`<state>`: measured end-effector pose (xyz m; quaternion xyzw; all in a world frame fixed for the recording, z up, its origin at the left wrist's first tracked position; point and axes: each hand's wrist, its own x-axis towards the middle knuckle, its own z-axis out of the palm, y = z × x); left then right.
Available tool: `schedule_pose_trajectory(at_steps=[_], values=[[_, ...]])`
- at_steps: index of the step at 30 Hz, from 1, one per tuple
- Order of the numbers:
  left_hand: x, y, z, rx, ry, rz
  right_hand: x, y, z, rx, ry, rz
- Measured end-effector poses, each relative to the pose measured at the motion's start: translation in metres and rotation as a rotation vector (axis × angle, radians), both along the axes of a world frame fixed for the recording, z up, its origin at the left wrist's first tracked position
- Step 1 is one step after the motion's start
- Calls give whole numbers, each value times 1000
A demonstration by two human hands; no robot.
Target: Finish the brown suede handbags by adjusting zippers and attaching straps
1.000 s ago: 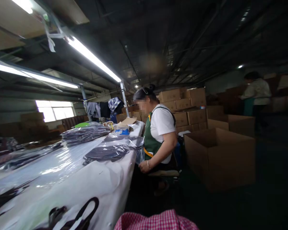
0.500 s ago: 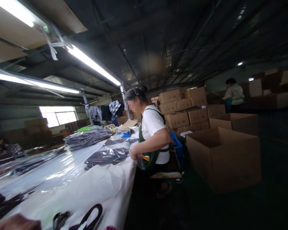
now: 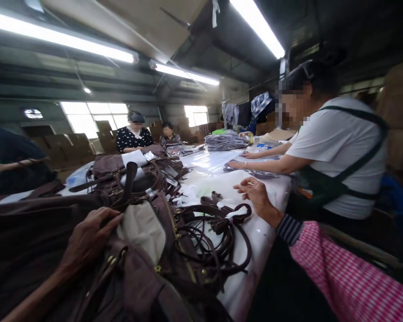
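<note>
My left hand [image 3: 92, 235] is at a dark brown handbag [image 3: 134, 273] in the lower left, with fingers and thumb closed on its edge beside the pale lining [image 3: 143, 228]. Gold-coloured zips and hardware show on the bag. My right hand [image 3: 255, 197] hovers over the table edge, fingers loosely bent and apart, holding nothing. Below and left of it lies a tangle of brown straps [image 3: 221, 223], some bound with white wrapping.
More brown bags [image 3: 109, 165] are piled on the white-covered table [image 3: 208, 167]. A stack of plastic-wrapped goods [image 3: 225, 141] stands farther back. To the right, a co-worker [image 3: 349, 152] presses both hands on a wrapped item. Other people sit or stand across the table.
My view has swung left, from the cartons and aisle to the piled bags. Both my hands now show; earlier only a blurred part of one was at the bottom left. The co-worker's hands now lie flat.
</note>
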<state>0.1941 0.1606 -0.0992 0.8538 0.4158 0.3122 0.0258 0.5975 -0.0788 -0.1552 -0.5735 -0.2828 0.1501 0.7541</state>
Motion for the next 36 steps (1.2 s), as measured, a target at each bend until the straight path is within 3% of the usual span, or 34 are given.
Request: schedule_pose_trajectory(at_steps=[6,11,16,19,22,27,36], values=[[0,6,-7,-70,-24,-49,31,-30,-17,-210,-120,-33],[1,2,-7,-53,-42,-78,44,-37,-21,-452,-401,32],[0,-2,-7,-64,-47,-86,34,-36,-3,-627,-776,21],[0,-3,-8,-60,-36,-84,16,-26,15,-791,-1114,-3],[0,-3,-8,-49,-37,-88,-5,-8,30,-940,-1384,98],[2,-3,-8,-36,-41,-99,-33,23,33,-1039,-1444,294],[1,-7,-8,-30,-60,-108,-42,33,12,-1140,-1500,304]])
